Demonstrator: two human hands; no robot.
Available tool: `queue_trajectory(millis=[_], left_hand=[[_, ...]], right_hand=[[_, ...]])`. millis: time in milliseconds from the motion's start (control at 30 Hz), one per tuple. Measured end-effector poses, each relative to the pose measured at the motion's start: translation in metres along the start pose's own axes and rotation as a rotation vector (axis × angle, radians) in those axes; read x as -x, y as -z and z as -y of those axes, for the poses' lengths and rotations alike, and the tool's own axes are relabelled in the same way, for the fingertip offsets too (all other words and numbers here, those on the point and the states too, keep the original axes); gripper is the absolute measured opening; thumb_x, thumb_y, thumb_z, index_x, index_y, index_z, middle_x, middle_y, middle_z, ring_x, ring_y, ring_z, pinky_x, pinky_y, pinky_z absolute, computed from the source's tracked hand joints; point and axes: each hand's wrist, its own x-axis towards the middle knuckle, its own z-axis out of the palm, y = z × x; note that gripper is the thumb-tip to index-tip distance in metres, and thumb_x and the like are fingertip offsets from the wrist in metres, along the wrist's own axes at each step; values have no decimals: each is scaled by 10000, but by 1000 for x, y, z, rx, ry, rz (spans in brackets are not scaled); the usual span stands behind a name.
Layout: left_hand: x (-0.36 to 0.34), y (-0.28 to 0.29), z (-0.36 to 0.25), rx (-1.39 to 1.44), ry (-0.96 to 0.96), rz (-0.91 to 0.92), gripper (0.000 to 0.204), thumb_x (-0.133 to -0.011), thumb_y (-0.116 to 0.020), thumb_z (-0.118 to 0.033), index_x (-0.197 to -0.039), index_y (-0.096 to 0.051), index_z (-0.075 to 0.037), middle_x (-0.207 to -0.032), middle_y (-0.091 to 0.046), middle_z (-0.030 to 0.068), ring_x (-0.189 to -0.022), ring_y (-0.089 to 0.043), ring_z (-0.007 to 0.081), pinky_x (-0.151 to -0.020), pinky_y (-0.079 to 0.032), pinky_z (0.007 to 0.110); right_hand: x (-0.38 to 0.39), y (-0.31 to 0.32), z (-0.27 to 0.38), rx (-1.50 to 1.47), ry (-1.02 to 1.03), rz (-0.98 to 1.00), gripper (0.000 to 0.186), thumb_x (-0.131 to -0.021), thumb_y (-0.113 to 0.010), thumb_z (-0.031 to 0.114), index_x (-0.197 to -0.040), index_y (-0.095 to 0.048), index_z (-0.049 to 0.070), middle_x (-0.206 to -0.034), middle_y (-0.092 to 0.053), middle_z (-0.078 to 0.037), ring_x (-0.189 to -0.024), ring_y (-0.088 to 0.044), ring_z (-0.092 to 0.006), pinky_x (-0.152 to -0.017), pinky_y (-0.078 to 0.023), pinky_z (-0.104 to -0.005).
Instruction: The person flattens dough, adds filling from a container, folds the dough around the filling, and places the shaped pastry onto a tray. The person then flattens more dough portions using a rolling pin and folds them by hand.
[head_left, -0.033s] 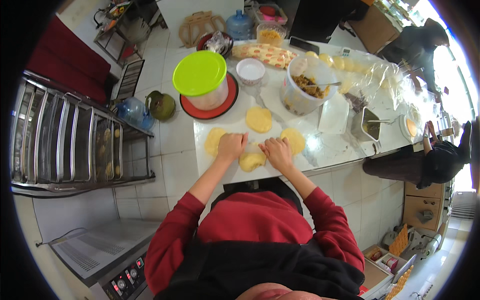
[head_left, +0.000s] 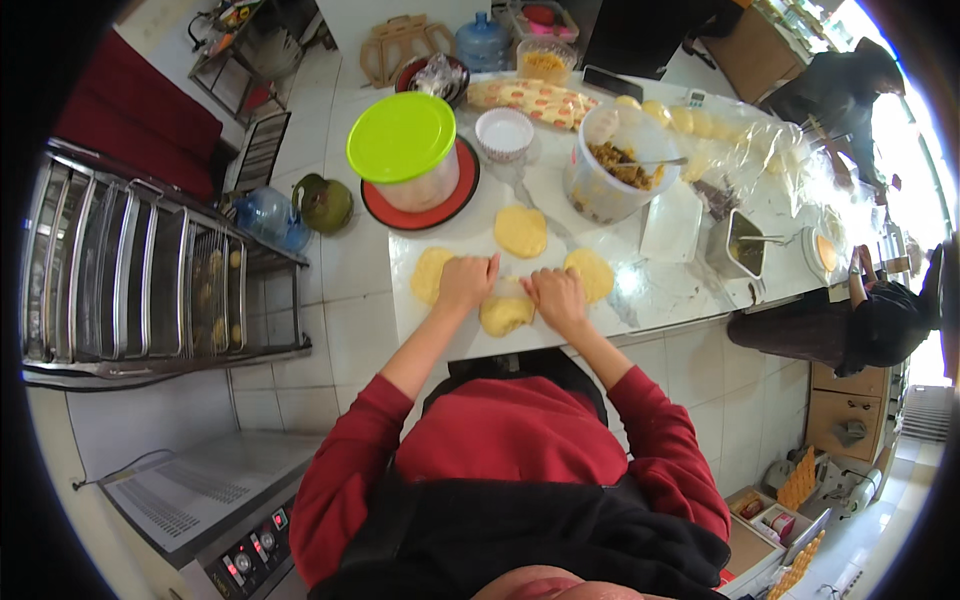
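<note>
Side by side near the table's front edge, my left hand (head_left: 468,280) and my right hand (head_left: 556,295) have curled fingers. They grip the two ends of a short pale rolling pin (head_left: 510,287), mostly hidden by the hands. Just on the near side of the pin lies a thick, folded-looking piece of yellow dough (head_left: 507,318). One flattened dough round (head_left: 520,232) lies beyond the hands. Another dough round (head_left: 430,274) is beside my left hand, and a third dough round (head_left: 591,276) is beside my right, each partly covered.
A lime-lidded tub (head_left: 402,140) stands on a red round board (head_left: 466,190). Behind are a white paper-cup stack (head_left: 504,134) and a bucket of brown filling (head_left: 610,185) with a spoon. At right sit a metal container (head_left: 735,245) and plastic-covered dough balls. A tray rack (head_left: 150,270) stands left.
The table and my hands appear slightly higher in the picture. My hands, the rolling pin and the dough keep nearly the same places relative to one another.
</note>
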Motion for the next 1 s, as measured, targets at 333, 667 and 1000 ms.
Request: queue_trajectory(millis=[333,667,1000], left_hand=[[68,-3,-6,-6,-147,-120,322,-820,-497,-290,-1011,-574,-43,-997,-591,135,-883,-563,253,-750,-421,383],[133,-3,23,118,-482,-264,342,-724,-530,-37,-1066,-544,-46,-978,-577,61,-878,-544,216,-763,-399,331],[151,40,77,191,127,-795,323,-790,-552,-67,-1106,-520,-12,-1018,-570,138,-894,-530,304,-783,-397,373]], right_hand=[[56,17,29,34,-35,59,379,-816,-519,249,-1139,-492,54,-1139,-524,-94,-992,-511,-192,-818,-359,-387],[84,37,-3,-405,-32,-202,521,-763,-562,60,-1259,-401,64,-1294,-409,-118,-1168,-402,-273,-945,-330,-409],[38,9,71,-136,-119,154,627,-846,-447,418,-1345,-263,84,-1407,-239,-90,-1306,-203,-247,-1053,-119,-486]])
